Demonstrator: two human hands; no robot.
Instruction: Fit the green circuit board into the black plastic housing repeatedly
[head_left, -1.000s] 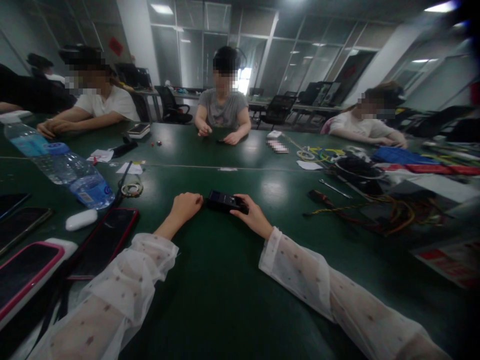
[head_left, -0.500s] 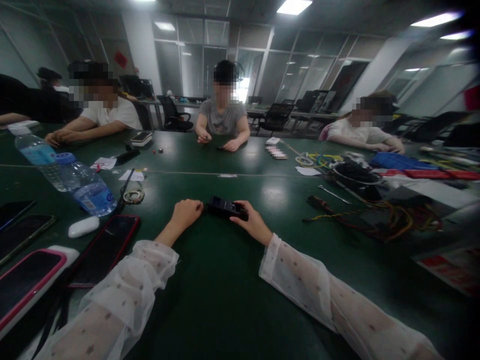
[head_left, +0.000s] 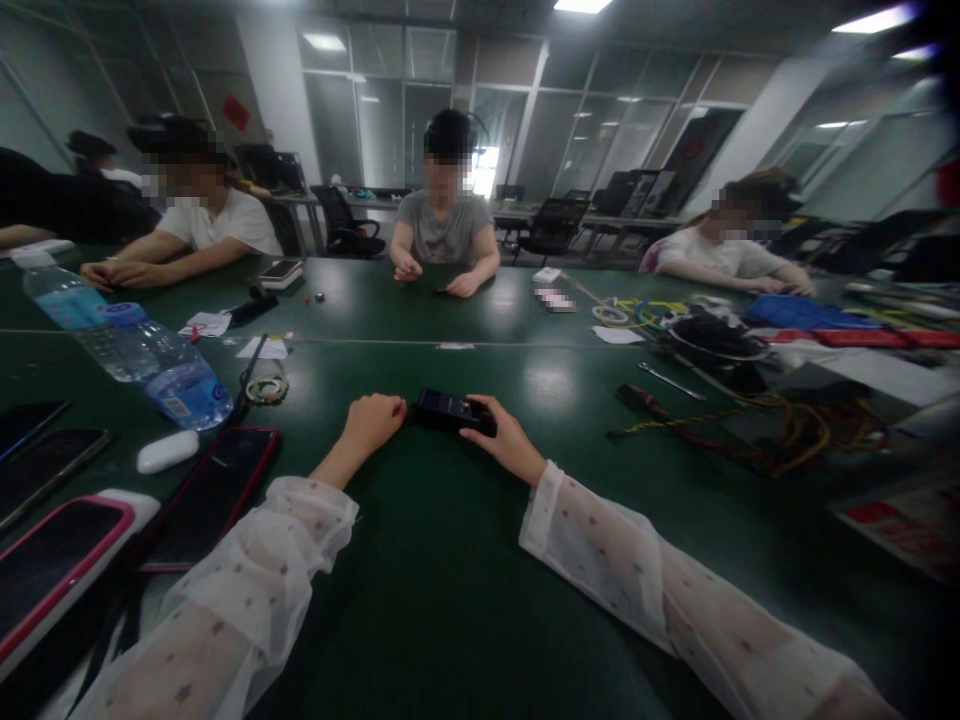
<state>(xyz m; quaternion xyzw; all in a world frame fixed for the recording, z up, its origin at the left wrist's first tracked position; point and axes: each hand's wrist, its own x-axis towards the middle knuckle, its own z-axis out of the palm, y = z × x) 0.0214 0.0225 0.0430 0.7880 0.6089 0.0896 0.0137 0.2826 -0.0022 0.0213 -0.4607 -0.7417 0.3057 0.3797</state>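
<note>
A small black device (head_left: pixel 448 410) with a dark screen and buttons lies on the green table (head_left: pixel 420 560), in front of me. My right hand (head_left: pixel 501 436) grips its right end between thumb and fingers. Just off the device's left end is my left hand (head_left: pixel 373 424), its fingers curled together; whatever they hold, if anything, is too small to make out. Sheer white dotted sleeves cover both forearms.
Two water bottles (head_left: pixel 171 375), a white case (head_left: pixel 168 452) and several phones (head_left: pixel 214 495) are at left. On the right are a wrench (head_left: pixel 671 381), bundled wires (head_left: pixel 780 435) and a blue item (head_left: pixel 810 311). People sit across the table.
The camera view has shifted very slightly. Both hands and the black device stay in nearly the same place.
</note>
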